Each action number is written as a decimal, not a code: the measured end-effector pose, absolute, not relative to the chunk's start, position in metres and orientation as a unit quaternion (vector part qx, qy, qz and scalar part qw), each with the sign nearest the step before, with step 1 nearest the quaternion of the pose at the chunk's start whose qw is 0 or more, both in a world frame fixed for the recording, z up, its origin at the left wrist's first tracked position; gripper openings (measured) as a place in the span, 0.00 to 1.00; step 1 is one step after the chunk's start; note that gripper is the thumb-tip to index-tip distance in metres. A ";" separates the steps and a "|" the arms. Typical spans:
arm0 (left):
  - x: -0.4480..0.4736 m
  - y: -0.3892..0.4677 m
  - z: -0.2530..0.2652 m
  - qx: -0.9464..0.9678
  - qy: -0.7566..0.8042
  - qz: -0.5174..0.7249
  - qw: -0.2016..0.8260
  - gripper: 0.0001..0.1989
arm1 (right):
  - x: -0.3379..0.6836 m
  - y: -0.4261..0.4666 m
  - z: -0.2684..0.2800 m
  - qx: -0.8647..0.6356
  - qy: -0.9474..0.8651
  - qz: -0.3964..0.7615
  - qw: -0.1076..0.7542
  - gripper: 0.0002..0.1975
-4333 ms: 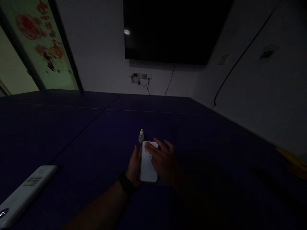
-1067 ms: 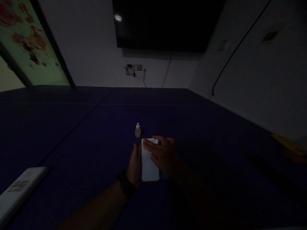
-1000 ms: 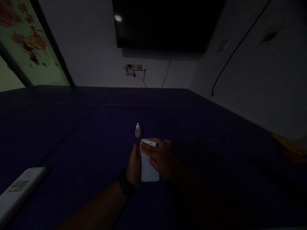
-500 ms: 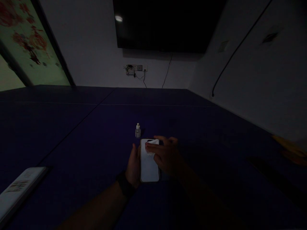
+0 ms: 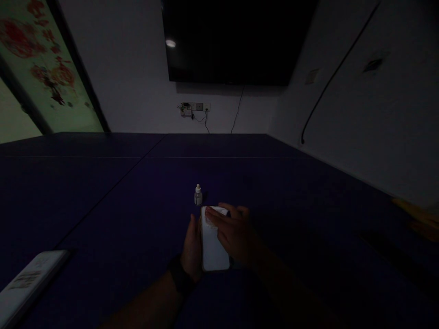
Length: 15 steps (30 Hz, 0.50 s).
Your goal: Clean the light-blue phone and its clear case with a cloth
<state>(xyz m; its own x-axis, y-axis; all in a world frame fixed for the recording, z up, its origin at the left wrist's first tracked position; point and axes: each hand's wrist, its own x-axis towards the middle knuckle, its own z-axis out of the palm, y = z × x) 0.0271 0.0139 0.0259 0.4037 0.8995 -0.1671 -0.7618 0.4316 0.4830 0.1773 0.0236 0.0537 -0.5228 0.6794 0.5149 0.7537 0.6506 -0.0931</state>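
A phone (image 5: 215,253) with a bright, pale screen is gripped along its left edge by my left hand (image 5: 192,249), thumb pointing up beside it. My right hand (image 5: 236,233) presses a white wipe (image 5: 211,221) against the upper part of the screen, with its fingers laid over the cloth. Just beyond the phone's top edge stands a small clear dropper bottle (image 5: 198,196) with a white cap, upright on the dark blue surface (image 5: 164,192). Neither hand touches the bottle.
A white box (image 5: 32,276) with printing lies at the lower left. Something yellow (image 5: 416,214) rests at the right by the wall. A large dark television (image 5: 236,41) hangs ahead, above wall sockets (image 5: 194,108) with cables.
My right fingers and the wipe have slid a little toward the screen's upper left corner. The whole view has shifted slightly, so everything sits lower. My left hand keeps its hold.
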 end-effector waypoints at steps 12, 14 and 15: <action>0.030 0.020 0.021 0.141 0.178 0.518 0.824 0.30 | 0.175 0.029 0.044 -0.303 -0.901 -0.100 0.293 0.31; 0.029 0.018 0.025 0.147 0.176 0.516 0.825 0.30 | 0.171 0.029 0.043 -0.322 -0.896 -0.101 0.287 0.34; 0.029 0.017 0.027 0.151 0.176 0.513 0.826 0.31 | 0.171 0.029 0.043 -0.331 -0.894 -0.101 0.285 0.34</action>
